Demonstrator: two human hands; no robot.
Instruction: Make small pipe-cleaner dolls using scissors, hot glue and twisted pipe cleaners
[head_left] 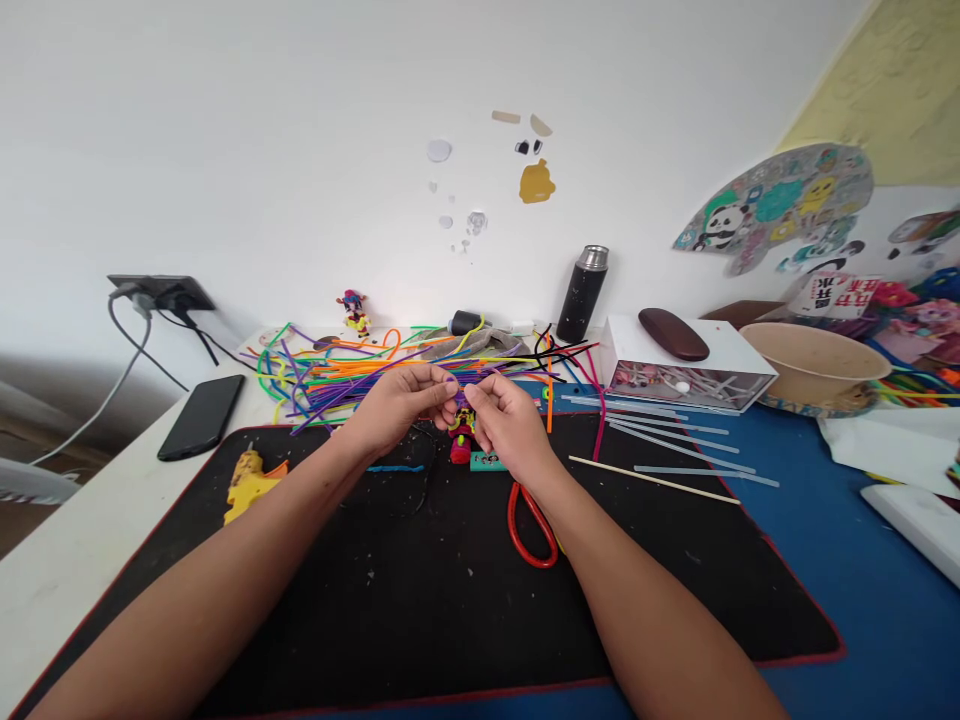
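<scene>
Basically, both hands up over the back half of the black mat (450,620), fingertips almost meeting. Left hand (414,396): thumb and forefinger pinched nearly closed on a small purple piece (451,381), other fingers curled. Right hand (511,422): thumb and forefinger also close together, tips right at the purple piece; can't tell if they grip it. Purple piece sits between the two hands, mostly hidden by fingers. Just below it, a multicoloured object with a red base (460,452), partly covered; can't tell if the two are joined. Teal box (486,461) beside that, partly behind right hand. Red loop (513,525) on mat near right wrist, short blue strip (396,468) below left hand, yellow glue gun (246,488) farther left, partly behind left forearm. Big heap of coloured stems (337,378) behind the hands. Right side: translucent sticks (675,432) fanned out, thin wooden stick (652,480) lying slanted. Black phone (201,417) at left on the white table. Back by the wall: small figurine (355,314), dark flask (583,298), white box (720,350) with a brown case (673,334) on top.
</scene>
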